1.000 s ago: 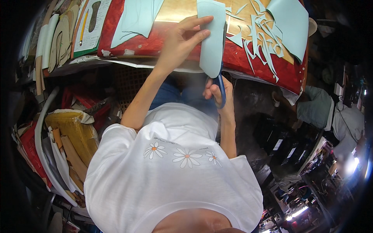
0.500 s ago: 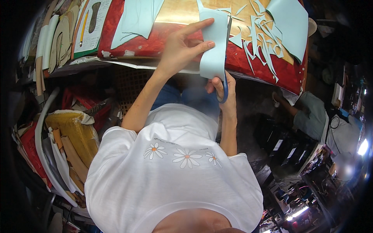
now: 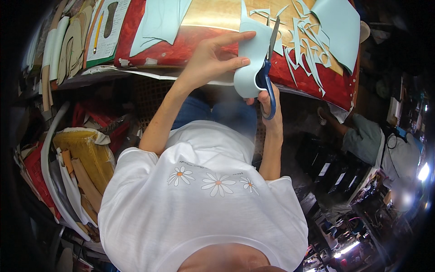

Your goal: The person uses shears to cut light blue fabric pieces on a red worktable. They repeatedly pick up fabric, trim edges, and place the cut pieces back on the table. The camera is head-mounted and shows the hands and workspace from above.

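A piece of light blue sheet material is held up at the front edge of the table, its near end curling downward. My left hand holds it from the left, index finger and thumb apart on its surface; the other fingers are partly hidden. My right hand grips a pair of scissors by the dark blue handles. Their blades point away from me along the sheet's right edge, slightly parted at the tips. Part of the right hand's fingers is hidden behind the sheet and handles.
Thin light blue offcuts lie on the red and tan tabletop. Larger light blue sheets lie left and right. A clipboard with paper and a pencil rests far left. A person's leg shows at right.
My right hand and the scissors have shifted right, and the blades now show beside the sheet. The sheet's near end has curled more, and my left hand has moved slightly nearer me.
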A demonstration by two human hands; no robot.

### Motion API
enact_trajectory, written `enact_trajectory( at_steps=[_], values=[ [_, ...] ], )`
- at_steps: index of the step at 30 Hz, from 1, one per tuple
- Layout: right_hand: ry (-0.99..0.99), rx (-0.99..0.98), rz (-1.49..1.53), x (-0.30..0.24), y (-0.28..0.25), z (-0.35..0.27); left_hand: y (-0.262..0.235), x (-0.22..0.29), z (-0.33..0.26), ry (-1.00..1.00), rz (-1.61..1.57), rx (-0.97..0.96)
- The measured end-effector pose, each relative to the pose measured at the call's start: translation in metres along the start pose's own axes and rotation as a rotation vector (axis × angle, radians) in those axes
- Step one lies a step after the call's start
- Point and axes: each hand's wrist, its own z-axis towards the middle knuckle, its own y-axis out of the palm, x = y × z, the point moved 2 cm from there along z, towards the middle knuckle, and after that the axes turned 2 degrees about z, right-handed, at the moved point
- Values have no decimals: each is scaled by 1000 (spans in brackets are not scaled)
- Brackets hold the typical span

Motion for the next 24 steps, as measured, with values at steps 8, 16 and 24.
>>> enact_trajectory(
  at_steps=[8, 16, 24],
  values=[
    [70, -34, 7, -1, -18, -8, -12, 3, 3, -64, 65, -118],
    [205, -55, -252, -21, -43, -16, -39, 5, 19, -141, 245, -335],
    [247, -97, -341, -29, -57, -16, -50, 5, 31, -168, 384, -495]
  ],
)
